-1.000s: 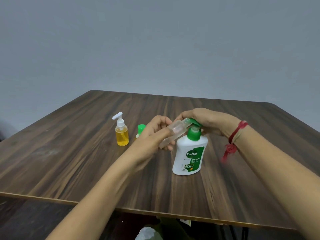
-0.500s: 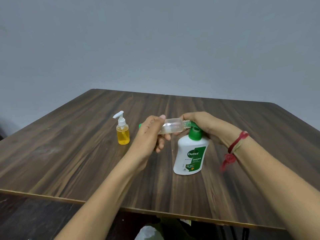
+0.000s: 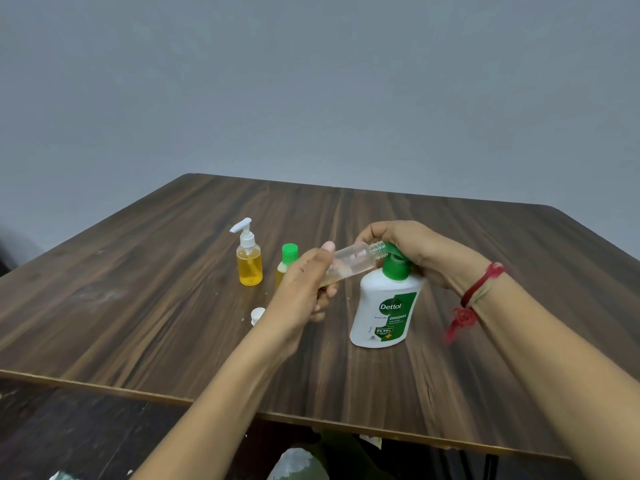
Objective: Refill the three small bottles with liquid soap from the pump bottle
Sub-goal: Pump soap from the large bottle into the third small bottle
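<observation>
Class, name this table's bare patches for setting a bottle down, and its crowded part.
Free: left of the yellow-filled small pump bottle; the dark wooden table's far half; the near edge between the forearms. Crowded: mid-table, where green-capped small bottle, white cap, left hand gripping the clear bottle, right hand and white Dettol pump bottle cluster.

Dark wood-grain bench (image 3: 173,306) with a dull sheen, glossy white plastic pump bottle (image 3: 384,313), clear smooth plastic small bottle (image 3: 353,259), red thread wristband (image 3: 478,289)
</observation>
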`<state>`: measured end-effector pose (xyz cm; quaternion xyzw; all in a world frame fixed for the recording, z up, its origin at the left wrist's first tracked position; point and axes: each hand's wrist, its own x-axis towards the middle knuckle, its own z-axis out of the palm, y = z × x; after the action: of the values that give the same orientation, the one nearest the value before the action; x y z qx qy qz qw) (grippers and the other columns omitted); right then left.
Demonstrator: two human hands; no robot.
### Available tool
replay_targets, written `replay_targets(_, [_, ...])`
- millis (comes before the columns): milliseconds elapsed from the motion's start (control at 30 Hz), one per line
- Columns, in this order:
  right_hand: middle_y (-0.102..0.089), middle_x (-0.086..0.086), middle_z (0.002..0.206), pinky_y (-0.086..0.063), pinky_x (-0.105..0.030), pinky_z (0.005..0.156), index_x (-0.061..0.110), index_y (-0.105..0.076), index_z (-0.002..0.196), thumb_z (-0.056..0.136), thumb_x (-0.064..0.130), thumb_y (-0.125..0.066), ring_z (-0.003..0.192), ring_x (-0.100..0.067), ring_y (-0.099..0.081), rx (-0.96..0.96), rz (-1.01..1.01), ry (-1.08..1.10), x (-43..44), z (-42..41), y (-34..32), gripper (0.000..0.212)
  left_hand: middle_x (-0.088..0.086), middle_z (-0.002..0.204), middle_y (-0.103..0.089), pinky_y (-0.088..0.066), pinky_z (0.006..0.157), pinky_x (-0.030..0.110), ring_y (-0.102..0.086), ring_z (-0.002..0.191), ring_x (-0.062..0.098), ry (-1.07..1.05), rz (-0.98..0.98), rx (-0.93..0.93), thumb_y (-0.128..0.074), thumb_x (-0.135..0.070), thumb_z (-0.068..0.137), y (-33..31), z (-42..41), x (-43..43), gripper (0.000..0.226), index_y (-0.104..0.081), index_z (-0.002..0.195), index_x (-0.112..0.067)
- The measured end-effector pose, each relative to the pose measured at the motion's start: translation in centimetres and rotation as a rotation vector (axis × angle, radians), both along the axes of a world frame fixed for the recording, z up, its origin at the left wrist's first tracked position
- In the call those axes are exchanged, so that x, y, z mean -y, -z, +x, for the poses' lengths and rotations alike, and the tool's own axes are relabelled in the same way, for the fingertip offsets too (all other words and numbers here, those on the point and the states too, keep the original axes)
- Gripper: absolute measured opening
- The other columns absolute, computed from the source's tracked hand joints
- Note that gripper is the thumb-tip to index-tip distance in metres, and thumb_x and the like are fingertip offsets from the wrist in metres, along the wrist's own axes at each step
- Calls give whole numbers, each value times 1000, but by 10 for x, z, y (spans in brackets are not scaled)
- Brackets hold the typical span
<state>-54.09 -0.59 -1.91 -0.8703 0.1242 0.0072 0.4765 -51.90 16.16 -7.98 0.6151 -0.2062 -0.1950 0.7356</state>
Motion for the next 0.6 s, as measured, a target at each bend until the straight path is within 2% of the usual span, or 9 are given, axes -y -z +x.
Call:
replay_targets(67, [-62, -6, 68, -46, -18, 56, 16, -63, 72, 84, -1, -38, 55, -15, -58, -6, -37, -1, 4, 3, -1, 33, -4, 56, -41, -20, 36, 14, -25, 38, 2, 12, 12, -1, -39, -50, 96, 0, -2, 1, 37, -53, 89, -15])
replay_targets(133, [-65, -5, 74, -45, -31, 72, 22, -66, 70, 84, 4, -40, 69, -21, -57, -8, -73, 23, 4, 4, -6, 34, -5, 56, -38, -20, 36, 14, -24, 38, 2, 11, 10, -7, -37, -51, 97, 0, -3, 3, 39, -53, 89, -16])
replay_targets(167, [-65, -6, 75, -44, -34, 74, 22, -66, 71, 84, 6, -41, 70, -22, -56, -7, -63, 29, 4, 3, -6, 33, -5, 56, -36, -20, 36, 14, -24, 38, 2, -1, 11, -20, -36, -53, 97, 0, -2, 3, 40, -53, 88, -18])
replay_targets(267, [-66, -11, 79, -43, -31, 70, 21, -70, 74, 81, 11, -43, 68, -25, -55, -35, -23, 22, 2, -1, -1, 30, -5, 57, -33, -21, 36, 14, -25, 37, 2, -20, 25, -55, -35, -59, 94, 1, -1, 3, 42, -54, 89, -22])
replay_targets(333, [-69, -12, 82, -38, -35, 74, 24, -72, 73, 77, 16, -44, 72, -27, -53, -51, -42, 4, 1, -2, -4, 30, -6, 56, -33, -20, 36, 14, -24, 37, 2, -14, 23, -71, -36, -60, 94, 0, -2, 2, 42, -56, 92, -22])
replay_targets(400, [-71, -10, 82, -38, -33, 75, 24, -72, 74, 80, 11, -41, 69, -22, -58, -31, -46, 10, 2, -1, -6, 34, -7, 54, -34, -20, 36, 14, -24, 38, 2, -13, 4, -77, -37, -58, 94, -1, -2, 4, 43, -57, 94, -21])
replay_targets(500, [-66, -7, 70, -46, -19, 56, 15, -67, 80, 85, 1, -37, 50, -11, -59, 7, 53, 15, 2, -1, 1, 33, -7, 52, -34, -20, 35, 14, -24, 37, 2, -39, 1, -102, -40, -56, 95, -1, 0, 4, 40, -54, 92, -19])
replay_targets(533, [-65, -7, 69, -46, -20, 56, 14, -67, 79, 86, 2, -37, 50, -12, -59, 4, 47, 5, 2, -1, 2, 33, -7, 51, -34, -20, 35, 14, -24, 37, 2, -36, -4, -110, -40, -55, 95, 0, 0, 4, 40, -54, 91, -18])
replay_targets(600, [-68, -4, 69, -42, -27, 71, 21, -69, 73, 86, 7, -39, 59, -15, -61, 2, 14, -12, 7, -1, 3, 35, -7, 51, -34, -18, 34, 14, -23, 37, 2, -26, -17, -130, -41, -54, 95, 0, -2, 6, 38, -53, 90, -19])
